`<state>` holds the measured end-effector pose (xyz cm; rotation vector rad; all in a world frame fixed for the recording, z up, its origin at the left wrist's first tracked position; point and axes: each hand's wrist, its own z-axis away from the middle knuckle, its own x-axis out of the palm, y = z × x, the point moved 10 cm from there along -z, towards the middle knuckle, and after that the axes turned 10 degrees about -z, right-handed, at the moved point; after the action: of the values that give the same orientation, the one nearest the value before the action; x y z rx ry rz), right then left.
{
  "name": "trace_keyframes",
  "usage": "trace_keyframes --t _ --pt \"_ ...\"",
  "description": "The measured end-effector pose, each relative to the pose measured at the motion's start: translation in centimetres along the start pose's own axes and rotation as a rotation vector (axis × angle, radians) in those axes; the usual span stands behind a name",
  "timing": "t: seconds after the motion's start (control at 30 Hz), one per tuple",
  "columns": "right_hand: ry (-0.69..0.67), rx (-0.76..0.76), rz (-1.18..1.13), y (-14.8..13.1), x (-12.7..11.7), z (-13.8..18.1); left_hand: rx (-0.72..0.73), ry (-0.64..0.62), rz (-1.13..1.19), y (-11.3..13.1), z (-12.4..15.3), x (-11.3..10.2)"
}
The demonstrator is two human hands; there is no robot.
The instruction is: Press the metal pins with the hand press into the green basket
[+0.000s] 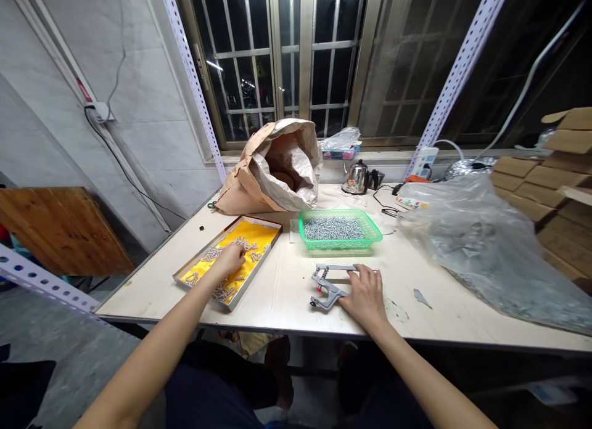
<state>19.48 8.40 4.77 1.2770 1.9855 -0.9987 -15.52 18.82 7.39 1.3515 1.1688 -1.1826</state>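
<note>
My left hand (pixel 230 261) reaches into a shallow tray (pixel 272 236) lined with yellow, its fingers closed together among small silvery metal pieces (pixel 225 291). Whatever is between those fingertips is too small to make out. On the right, my right hand (pixel 366 293) is wrapped round the handles of grey metal hand pliers (pixel 329 292), which have a spring and a red dot near the jaws. The pliers lie on or just above the table, their jaws pointing left. Behind them stands a green plastic basket (pixel 377 236) filled with many small metal pieces (pixel 333 228).
A large open paper sack (pixel 240 192) leans at the back of the table (pixel 282 293). Near the window are a metal kettle (pixel 355 177) and a power strip (pixel 424 162). A big clear plastic bag (pixel 490 256) and stacked cardboard boxes (pixel 564 201) occupy the right side.
</note>
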Motion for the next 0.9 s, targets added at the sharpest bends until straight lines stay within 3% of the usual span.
trace_keyframes --t 0.07,0.17,0.3,0.4,0.6,0.9 --pt "0.002 -0.001 0.001 -0.1 -0.1 -0.1 0.006 0.030 0.179 1.0 1.4 -0.9" --pt "0.032 -0.029 0.024 -0.9 -0.6 -0.2 0.068 0.028 0.554 5.6 3.6 -0.8" --pt "0.069 -0.064 0.061 -2.0 -1.6 -0.2 0.078 -0.101 0.934 13.3 5.7 3.3" --pt "0.083 -0.066 0.077 -2.3 -2.1 -0.1 0.088 -0.188 1.042 16.8 6.3 6.1" --pt "0.069 -0.115 0.097 -2.9 -2.1 -0.6 0.127 -0.290 1.123 18.2 6.8 7.7" --pt "0.032 -0.282 0.162 -5.0 -2.2 -2.4 0.263 -0.227 0.999 18.1 7.1 6.8"
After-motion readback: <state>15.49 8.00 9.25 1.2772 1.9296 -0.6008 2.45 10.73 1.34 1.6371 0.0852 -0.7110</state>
